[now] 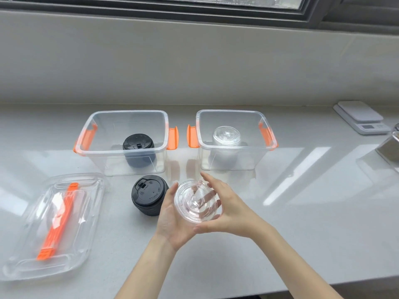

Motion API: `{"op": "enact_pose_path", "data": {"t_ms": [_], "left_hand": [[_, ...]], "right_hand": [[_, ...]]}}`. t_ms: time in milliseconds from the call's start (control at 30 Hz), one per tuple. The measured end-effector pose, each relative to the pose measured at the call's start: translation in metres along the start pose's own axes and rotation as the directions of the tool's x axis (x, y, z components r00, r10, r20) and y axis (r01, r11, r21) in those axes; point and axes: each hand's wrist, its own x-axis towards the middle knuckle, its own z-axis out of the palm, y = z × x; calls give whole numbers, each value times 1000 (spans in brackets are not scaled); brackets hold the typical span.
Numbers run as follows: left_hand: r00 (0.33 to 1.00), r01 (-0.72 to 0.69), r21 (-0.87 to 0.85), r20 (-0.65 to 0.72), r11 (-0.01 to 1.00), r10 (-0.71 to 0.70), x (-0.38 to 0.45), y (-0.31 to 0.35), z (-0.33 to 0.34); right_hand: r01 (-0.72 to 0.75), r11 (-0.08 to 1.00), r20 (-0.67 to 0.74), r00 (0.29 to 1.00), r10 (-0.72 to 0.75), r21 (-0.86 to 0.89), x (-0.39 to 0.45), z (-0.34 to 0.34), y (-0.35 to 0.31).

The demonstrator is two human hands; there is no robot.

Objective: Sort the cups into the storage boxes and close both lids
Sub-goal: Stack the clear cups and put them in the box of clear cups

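Two clear storage boxes with orange latches stand open on the white counter. The left box (pixel 129 114) holds a dark cup with a black lid (pixel 138 145). The right box (pixel 231 113) holds a clear plastic cup (pixel 226 135). In front of the boxes, my left hand (pixel 170 221) and my right hand (pixel 233 210) together hold a clear lidded cup (pixel 197 201) above the counter. A black-lidded cup (pixel 149 194) stands on the counter just left of my left hand. Clear box lids with an orange strip (pixel 54 223) lie stacked at the front left.
A white kitchen scale (pixel 362 117) sits at the far right by the wall. A shiny metal container (pixel 390 152) is at the right edge. The counter's front edge runs close below my forearms. A wall and window sill rise behind the boxes.
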Motion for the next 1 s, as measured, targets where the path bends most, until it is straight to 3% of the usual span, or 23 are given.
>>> {"op": "enact_pose_path", "data": {"t_ms": [100, 167, 233, 300, 367, 467, 567, 667, 767, 933, 1000], "left_hand": [[1000, -28, 27, 5, 999, 28, 2, 11, 16], [997, -77, 122, 22, 990, 75, 7, 20, 31], [989, -148, 221, 37, 964, 144, 17, 30, 48], [976, -216, 283, 51, 935, 210, 29, 38, 65], [964, -265, 337, 62, 904, 260, 42, 44, 81], [958, -281, 446, 73, 850, 278, 66, 51, 99], [947, -262, 515, -23, 816, 319, 94, 60, 117], [901, -285, 560, -121, 778, 417, 120, 74, 129], [857, -287, 678, -134, 677, 498, 140, 83, 131], [844, -67, 920, -154, 387, 514, 173, 80, 115], [839, 21, 930, -216, 366, 500, 183, 76, 111]], "right_hand": [[-33, 989, -71, 997, 44, 144, -6, -17, -35], [-53, 961, -234, 965, 119, 271, -6, -25, -89], [19, 835, -365, 905, 220, 550, -20, -41, -144], [-6, 867, -337, 920, 201, 499, 4, -54, -98], [-97, 774, -236, 922, 306, 626, 28, -68, -28], [-142, 769, -242, 900, 362, 624, 43, -90, -6], [-117, 790, -300, 884, 360, 602, 60, -112, -3], [-122, 790, -349, 849, 397, 600, 81, -137, 9], [-133, 813, -392, 824, 408, 567, 104, -155, 23], [-221, 873, -406, 817, 409, 435, 140, -161, 45], [-263, 901, -412, 821, 396, 344, 148, -159, 53]]}}
